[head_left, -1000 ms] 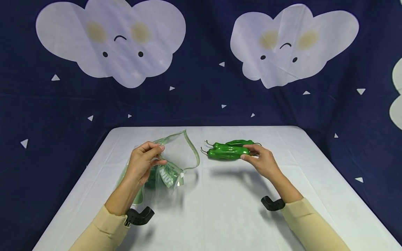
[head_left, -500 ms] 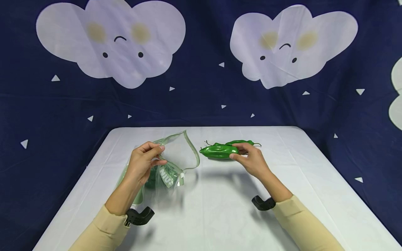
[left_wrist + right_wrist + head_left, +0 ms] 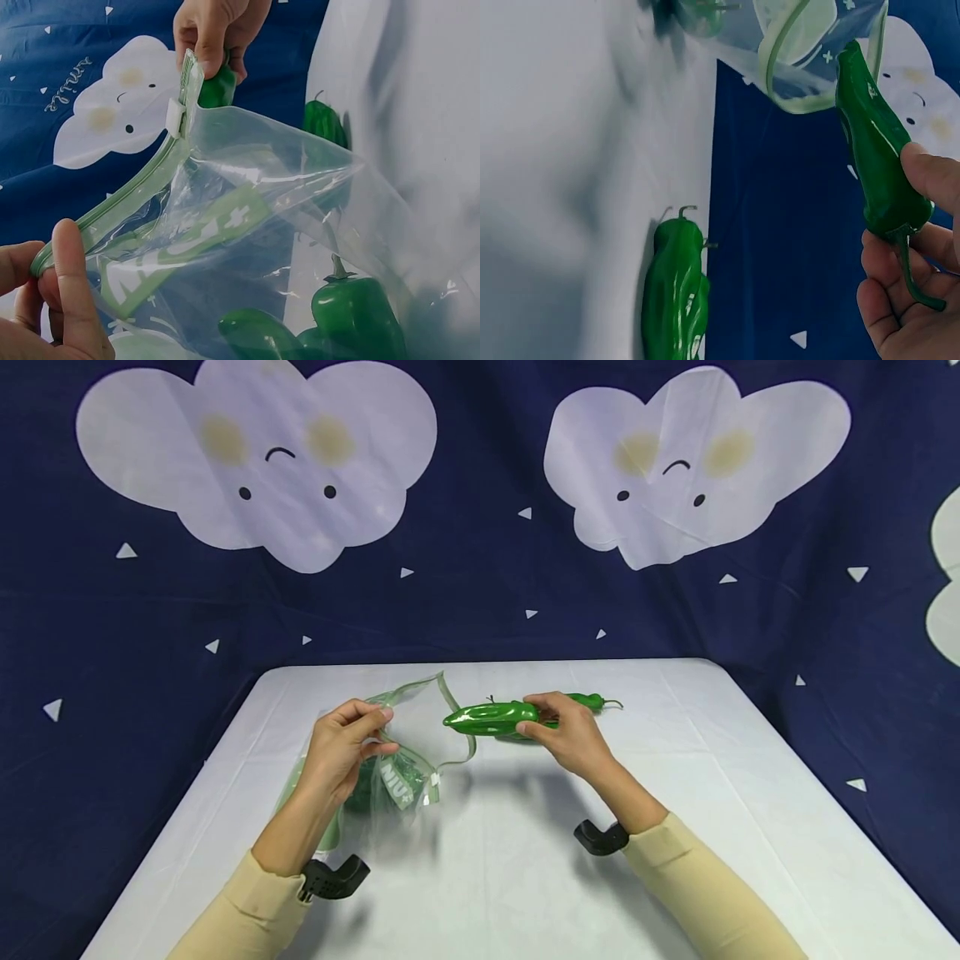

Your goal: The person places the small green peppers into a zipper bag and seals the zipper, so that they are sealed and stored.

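My left hand (image 3: 348, 747) pinches the green rim of a clear zip bag (image 3: 247, 217), whose mouth gapes toward the right. Inside the bag lie several green peppers (image 3: 356, 319), seen through the plastic. My right hand (image 3: 562, 731) grips a long green pepper (image 3: 877, 142) near its stem end, the tip pointing left. In the head view that tip overlaps the bag's open rim; the right wrist view shows it right at the mouth. A white slider (image 3: 175, 118) sits on the bag's zip strip.
More green peppers (image 3: 676, 292) lie on the white table (image 3: 675, 877), behind and below my right hand. A dark blue curtain (image 3: 480, 602) with white clouds hangs beyond the table's far edge. Each wrist wears a black camera mount (image 3: 335, 877).
My right hand has lifted the pepper off the others and carried it left to the bag's mouth. My left hand has stayed in place with the bag.
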`<state>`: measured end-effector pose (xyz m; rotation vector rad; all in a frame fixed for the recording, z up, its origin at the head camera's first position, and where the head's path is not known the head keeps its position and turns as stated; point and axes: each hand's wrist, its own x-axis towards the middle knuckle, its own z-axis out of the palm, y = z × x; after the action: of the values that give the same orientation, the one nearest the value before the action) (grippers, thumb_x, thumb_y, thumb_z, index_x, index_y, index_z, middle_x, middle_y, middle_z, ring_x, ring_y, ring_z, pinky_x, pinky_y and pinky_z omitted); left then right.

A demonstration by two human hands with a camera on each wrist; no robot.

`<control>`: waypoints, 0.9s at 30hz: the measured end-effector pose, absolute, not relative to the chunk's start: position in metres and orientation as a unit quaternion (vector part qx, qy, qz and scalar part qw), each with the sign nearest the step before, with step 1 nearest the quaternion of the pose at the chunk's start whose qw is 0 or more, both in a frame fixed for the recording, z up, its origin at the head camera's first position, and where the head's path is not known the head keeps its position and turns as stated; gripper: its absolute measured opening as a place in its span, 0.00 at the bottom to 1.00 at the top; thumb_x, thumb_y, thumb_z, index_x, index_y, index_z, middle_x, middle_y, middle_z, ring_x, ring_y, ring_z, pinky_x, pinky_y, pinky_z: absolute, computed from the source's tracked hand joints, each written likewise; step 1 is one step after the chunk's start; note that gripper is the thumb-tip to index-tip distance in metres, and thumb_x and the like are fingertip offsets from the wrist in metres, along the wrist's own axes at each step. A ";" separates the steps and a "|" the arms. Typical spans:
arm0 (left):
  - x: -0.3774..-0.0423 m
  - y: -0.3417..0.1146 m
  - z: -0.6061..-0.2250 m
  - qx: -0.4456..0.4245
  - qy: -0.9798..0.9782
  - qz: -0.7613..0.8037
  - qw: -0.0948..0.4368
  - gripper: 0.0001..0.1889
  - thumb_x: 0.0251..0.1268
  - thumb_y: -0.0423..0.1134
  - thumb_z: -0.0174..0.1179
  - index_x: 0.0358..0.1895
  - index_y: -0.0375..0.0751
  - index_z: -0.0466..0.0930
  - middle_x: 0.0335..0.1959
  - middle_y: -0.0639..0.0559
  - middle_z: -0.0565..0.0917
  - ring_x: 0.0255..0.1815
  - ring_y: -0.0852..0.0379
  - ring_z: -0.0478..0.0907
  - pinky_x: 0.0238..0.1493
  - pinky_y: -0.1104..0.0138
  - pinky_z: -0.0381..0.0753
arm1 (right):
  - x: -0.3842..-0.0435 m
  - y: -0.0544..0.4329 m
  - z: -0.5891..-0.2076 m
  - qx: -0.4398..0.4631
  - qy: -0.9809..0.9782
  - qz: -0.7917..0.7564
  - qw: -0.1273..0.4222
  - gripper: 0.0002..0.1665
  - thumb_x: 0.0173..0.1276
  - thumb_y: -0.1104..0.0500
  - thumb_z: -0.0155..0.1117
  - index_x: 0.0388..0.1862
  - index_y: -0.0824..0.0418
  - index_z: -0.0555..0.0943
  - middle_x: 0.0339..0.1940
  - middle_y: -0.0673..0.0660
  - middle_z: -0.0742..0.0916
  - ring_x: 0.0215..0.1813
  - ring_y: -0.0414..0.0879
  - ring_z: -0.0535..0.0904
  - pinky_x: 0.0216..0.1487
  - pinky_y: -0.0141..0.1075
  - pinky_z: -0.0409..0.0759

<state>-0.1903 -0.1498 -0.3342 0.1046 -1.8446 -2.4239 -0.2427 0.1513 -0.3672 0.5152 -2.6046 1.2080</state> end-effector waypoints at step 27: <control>-0.193 -0.148 -0.336 0.042 -0.601 -0.797 0.050 0.10 0.59 0.29 0.63 0.23 0.46 0.78 0.27 0.57 0.78 0.24 0.62 0.76 0.28 0.68 0.90 | -0.243 0.105 -0.362 0.221 -0.895 0.363 0.134 0.26 0.57 0.51 0.72 0.53 0.59 0.80 0.46 0.56 0.85 0.44 0.47 0.82 0.45 0.40 0.84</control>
<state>-0.1926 -0.1476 -0.3362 0.1276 -1.8299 -2.4251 -0.2428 0.1046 -0.3624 0.6395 -2.5961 1.0521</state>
